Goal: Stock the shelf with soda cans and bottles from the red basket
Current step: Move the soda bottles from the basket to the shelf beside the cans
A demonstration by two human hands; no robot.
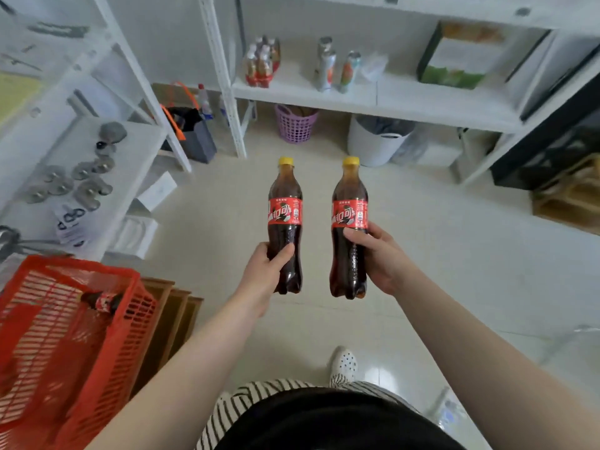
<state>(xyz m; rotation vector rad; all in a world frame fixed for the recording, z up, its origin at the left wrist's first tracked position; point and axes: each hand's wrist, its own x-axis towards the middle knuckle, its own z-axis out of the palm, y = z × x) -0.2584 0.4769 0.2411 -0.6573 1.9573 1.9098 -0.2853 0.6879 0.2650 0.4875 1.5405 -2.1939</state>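
Head view: left hand point(264, 271) curls its fingers around one upright cola bottle point(285, 222); right hand point(378, 258) wraps another cola bottle point(350, 228), thumb on its label, both short of the shelf point(373, 99).

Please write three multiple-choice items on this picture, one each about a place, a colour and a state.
1. Where is the red basket?
A. to the person's lower left
B. on the shelf straight ahead
C. hanging from the right hand

2. What colour are the caps of the two held cola bottles?
A. white
B. yellow
C. blue

3. What is the left hand doing?
A. resting open on the basket
B. pointing at the shelf
C. gripping a cola bottle

Answers:
1 A: the basket sits at the lower left of the view.
2 B: both the left bottle and the right bottle have yellow caps.
3 C: its fingers wrap the left bottle's lower body, as the right hand does the other.
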